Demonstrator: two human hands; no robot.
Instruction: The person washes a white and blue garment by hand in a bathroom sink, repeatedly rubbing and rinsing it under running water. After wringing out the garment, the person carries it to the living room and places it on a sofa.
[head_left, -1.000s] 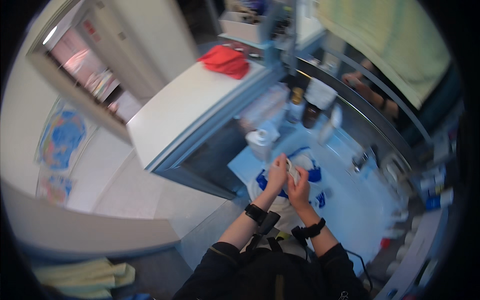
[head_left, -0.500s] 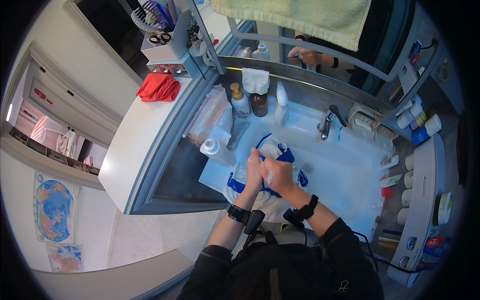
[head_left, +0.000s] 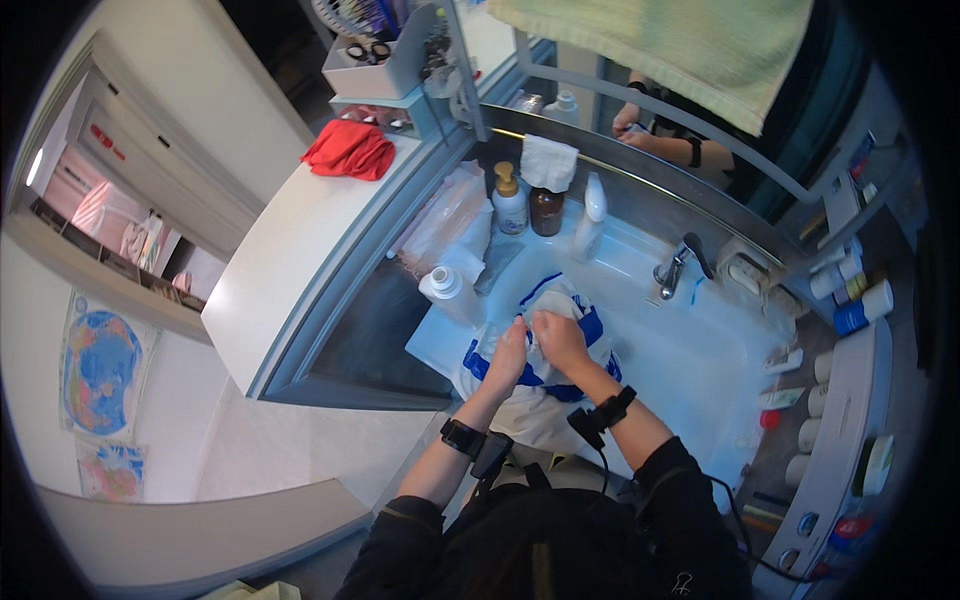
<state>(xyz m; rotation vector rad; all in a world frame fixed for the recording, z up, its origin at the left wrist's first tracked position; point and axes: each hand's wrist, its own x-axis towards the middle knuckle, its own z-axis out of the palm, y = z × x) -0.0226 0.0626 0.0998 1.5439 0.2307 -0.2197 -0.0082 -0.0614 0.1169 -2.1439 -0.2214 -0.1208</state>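
Observation:
A white garment with blue trim (head_left: 538,420) lies bunched in the left part of the white sink, and its pale lower part drapes over the front rim. My left hand (head_left: 508,355) is closed on a fold of the cloth, thumb uppermost. Right beside it, my right hand (head_left: 560,343) is closed as a fist on another fold, knuckles up. A small gap separates the two hands. The exact folds in the fingers are partly hidden. Both wrists wear black straps with small devices.
The sink (head_left: 670,370) has a chrome faucet (head_left: 682,265) at its back. A white bottle (head_left: 450,295), a pump bottle (head_left: 509,205), a brown bottle (head_left: 546,212) and a spray bottle (head_left: 591,215) stand along the left and back edges. A red cloth (head_left: 350,150) lies on the counter.
My hands were pressed together over the garment; now they are slightly apart, each still closed on cloth. The whole view has shifted and tilted a little.

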